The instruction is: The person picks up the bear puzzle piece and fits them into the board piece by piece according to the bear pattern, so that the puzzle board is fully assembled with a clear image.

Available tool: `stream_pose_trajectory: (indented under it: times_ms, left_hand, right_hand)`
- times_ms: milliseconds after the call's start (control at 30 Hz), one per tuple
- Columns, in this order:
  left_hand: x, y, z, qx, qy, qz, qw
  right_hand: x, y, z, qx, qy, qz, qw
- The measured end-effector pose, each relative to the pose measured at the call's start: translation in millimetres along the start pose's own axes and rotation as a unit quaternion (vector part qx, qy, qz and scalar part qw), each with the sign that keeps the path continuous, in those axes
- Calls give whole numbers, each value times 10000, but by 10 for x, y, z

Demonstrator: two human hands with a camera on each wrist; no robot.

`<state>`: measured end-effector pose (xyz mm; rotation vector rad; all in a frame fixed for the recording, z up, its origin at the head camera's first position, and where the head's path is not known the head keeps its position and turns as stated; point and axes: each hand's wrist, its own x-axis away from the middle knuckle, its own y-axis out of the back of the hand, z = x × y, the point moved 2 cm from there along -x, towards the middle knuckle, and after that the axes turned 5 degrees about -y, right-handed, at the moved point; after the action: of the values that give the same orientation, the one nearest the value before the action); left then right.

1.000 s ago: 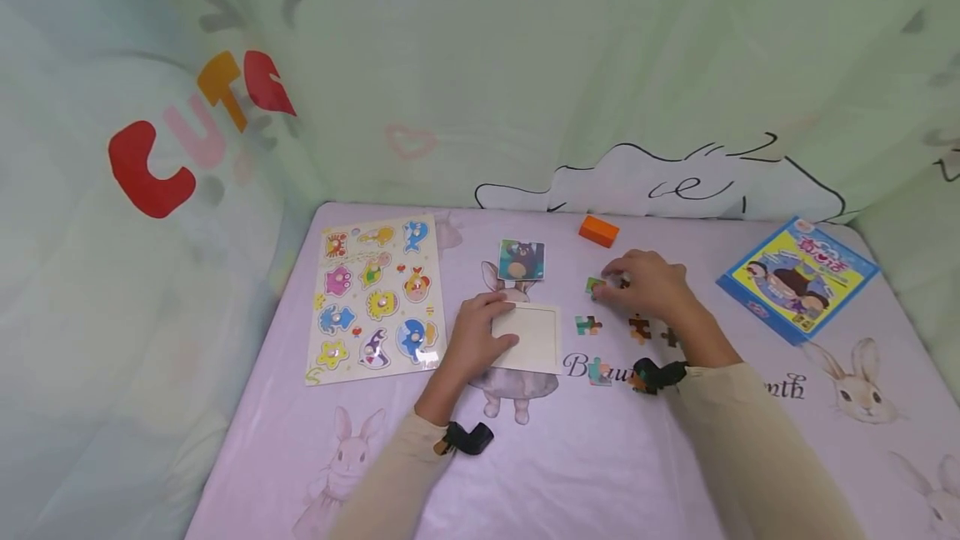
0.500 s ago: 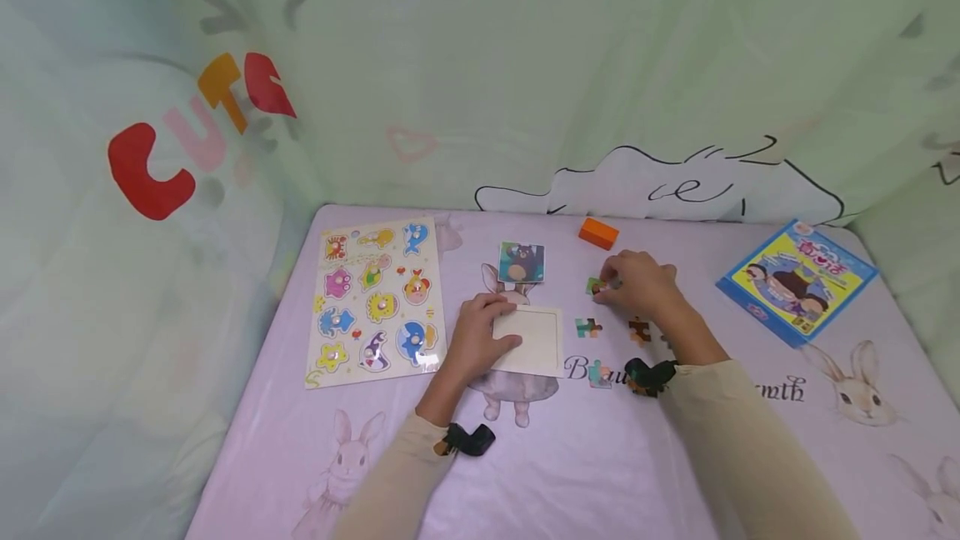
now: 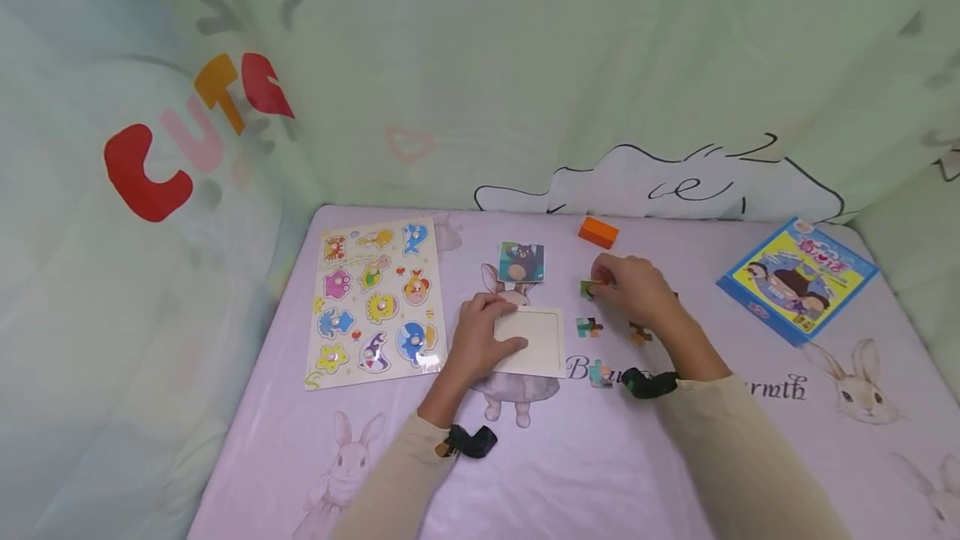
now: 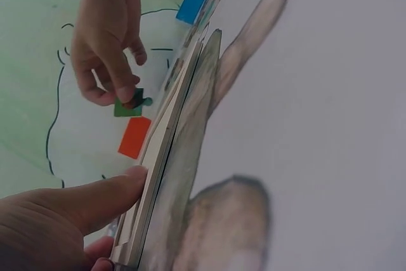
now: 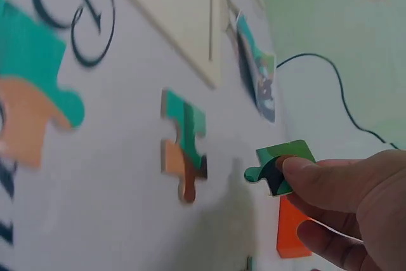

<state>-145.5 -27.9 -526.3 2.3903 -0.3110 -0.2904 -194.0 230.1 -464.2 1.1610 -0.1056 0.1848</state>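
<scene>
My right hand pinches a green jigsaw piece between thumb and fingertips, raised over the cloth. The piece has a dark patch and one knob in the right wrist view. My left hand holds the left side of a pale puzzle tray, its thumb lying along the edge in the left wrist view. Between the hands lies a teal-and-brown jigsaw piece, and nearer me a teal-and-peach piece. Another brown piece is partly hidden by my right forearm.
Behind the tray lies a bear picture card. An orange block sits at the back. A sea-animal peg puzzle board is on the left, a blue-and-yellow box on the right. A curtain hangs behind the table.
My right hand has lifted the green piece and shifted it slightly left, toward the tray. My left hand stays on the tray.
</scene>
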Motion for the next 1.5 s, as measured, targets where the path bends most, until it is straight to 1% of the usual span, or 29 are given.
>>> stream_pose_trajectory:
  times_ms: [167,467,600,767,900,967,1100,1167,1267,1333,1500]
  left_hand:
    - [-6,-2,34,-37,24,-129,9999]
    - [-23,-14,89,87,47,-435,9990]
    - [-23,-12,103,152,80,-489,9987]
    - [-26,-2,101,125,49,-568,9983]
    - [-30,2,95,79,23,-598,9982]
    - [-32,2,95,81,44,-586,9982]
    - [-30,8,96,99,158,-548,9983]
    - [-28,10,96,104,168,-566,9982]
    - [-30,15,89,70,114,-614,9980]
    - [-31,15,85,69,81,-633,9979]
    - [-28,15,78,99,135,-608,9980]
  right_hand:
    - [67,-43,128,-519,254,-45,9983]
    - [150,-153,252,-1182,165,-18,9929]
    - [169,-210,301,-1483,24,18,9889]
    - [177,-302,386,-1889,-233,222,9815]
    - [180,-374,447,-2149,-321,382,9754]
    - [181,-407,475,-2245,-334,448,9729]
    - [174,-469,521,-2289,-353,498,9715]
    - [173,-490,542,-2290,-356,499,9715]
    - [167,-520,558,-2351,-482,529,9693]
    - [161,-543,565,-2479,-608,590,9651]
    - [149,-608,590,-2705,-825,728,9564]
